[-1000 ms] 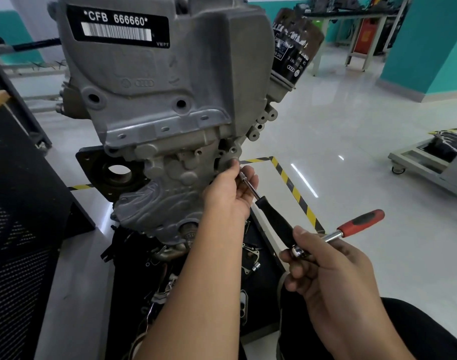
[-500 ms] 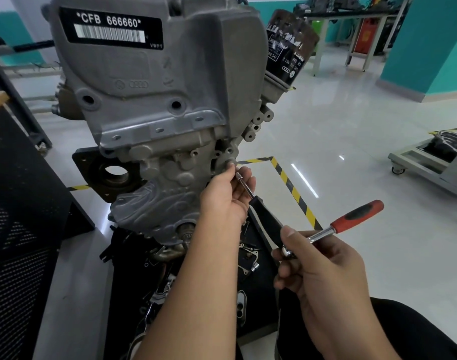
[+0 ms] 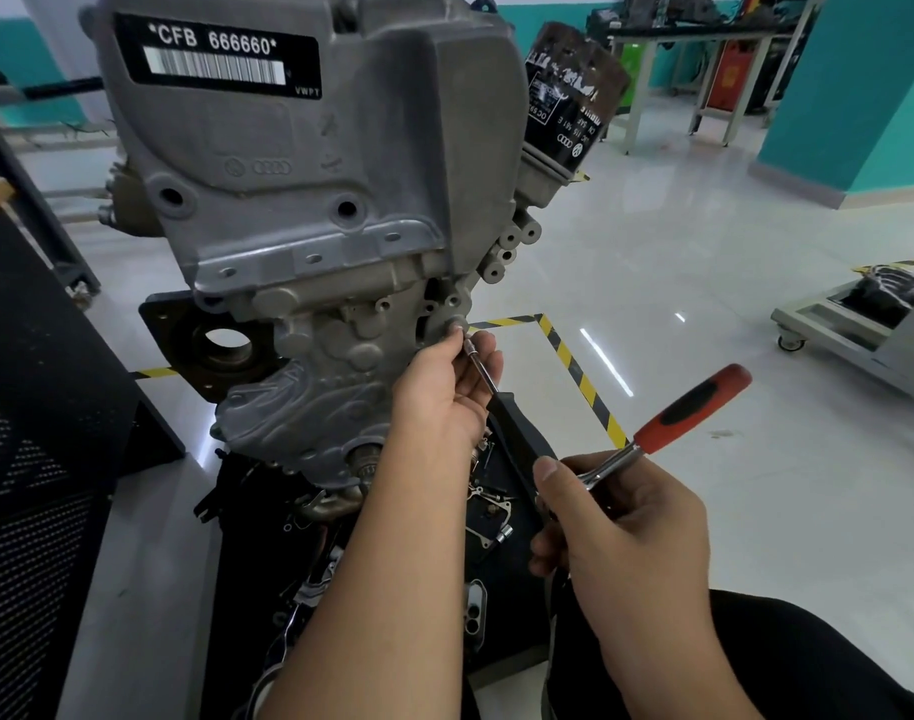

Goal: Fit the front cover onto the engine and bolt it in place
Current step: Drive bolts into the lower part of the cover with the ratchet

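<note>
While behind fingers (image 3: 485,351), driver tip (image 3: 469,348) unclear

We note the front cover (image 3: 299,163) is cast metal, matt grey and grainy. Its label (image 3: 216,54) is glossy black. The ratchet (image 3: 673,423) has a polished metal shank and a red-and-black plastic grip. The oil filter (image 3: 569,96) shows scuffed black paint. The floor (image 3: 704,283) is glossy, reflective tile.

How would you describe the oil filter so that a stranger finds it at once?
Start from the big grey engine with the CFB 666660 label. At its upper right side hangs the oil filter, a black can. It alone is black with white print.
</note>
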### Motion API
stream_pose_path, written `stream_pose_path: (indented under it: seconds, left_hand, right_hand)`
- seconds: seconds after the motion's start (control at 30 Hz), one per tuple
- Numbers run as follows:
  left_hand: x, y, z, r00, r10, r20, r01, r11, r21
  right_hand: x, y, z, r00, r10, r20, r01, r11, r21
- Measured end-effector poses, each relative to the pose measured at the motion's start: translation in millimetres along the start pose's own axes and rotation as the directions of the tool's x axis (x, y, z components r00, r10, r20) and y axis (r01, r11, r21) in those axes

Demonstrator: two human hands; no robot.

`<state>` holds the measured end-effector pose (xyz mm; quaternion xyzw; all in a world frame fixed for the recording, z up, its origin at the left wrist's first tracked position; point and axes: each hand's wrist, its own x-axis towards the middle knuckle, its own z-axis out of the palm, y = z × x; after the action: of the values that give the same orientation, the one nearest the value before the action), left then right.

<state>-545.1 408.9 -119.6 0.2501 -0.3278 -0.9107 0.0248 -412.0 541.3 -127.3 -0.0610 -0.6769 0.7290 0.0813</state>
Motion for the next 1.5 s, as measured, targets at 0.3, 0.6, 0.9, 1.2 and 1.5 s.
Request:
stream_pose_path:
  seconds: [0.3, 0.6, 0.9, 1.2, 1.5]
  left_hand:
    - [-1.0, -1.7, 0.3, 1.0, 0.002, -0.002, -0.002, 1.0, -0.027]
    - [-1.2, -2.3, -0.2, 1.0, -0.005, -0.001, 0.005, 0.999, -0.035]
    - [-2.7, -2.1, 1.0, 1.0, 0.018, -0.025, -0.018, 1.0, -0.006]
    - [-2.7, -2.3, 2.4, 0.997, 0.054, -0.046, -0.054, 0.998, 0.018]
    - [-20.4, -11.2, 2.6, 1.0, 0.005, 0.006, -0.005, 0.999, 0.037]
  right_hand:
    - [2.9, 4.6, -4.1, 0.959, -0.281, 0.032, 0.276, 0.909, -0.311]
    - [7.0, 13.3, -4.5, 0.845, -0.528, 0.091, 0.503, 0.723, -0.474]
    - [6.0, 16.7, -1.7, 0.846, -0.527, 0.081, 0.505, 0.745, -0.436]
    - [3.1, 0.1, -1.2, 0.995, 0.02, 0.096, -0.031, 0.993, 0.114]
    - [9.5, 0.3, -9.5, 0.982, 0.142, 0.124, -0.168, 0.957, 0.236]
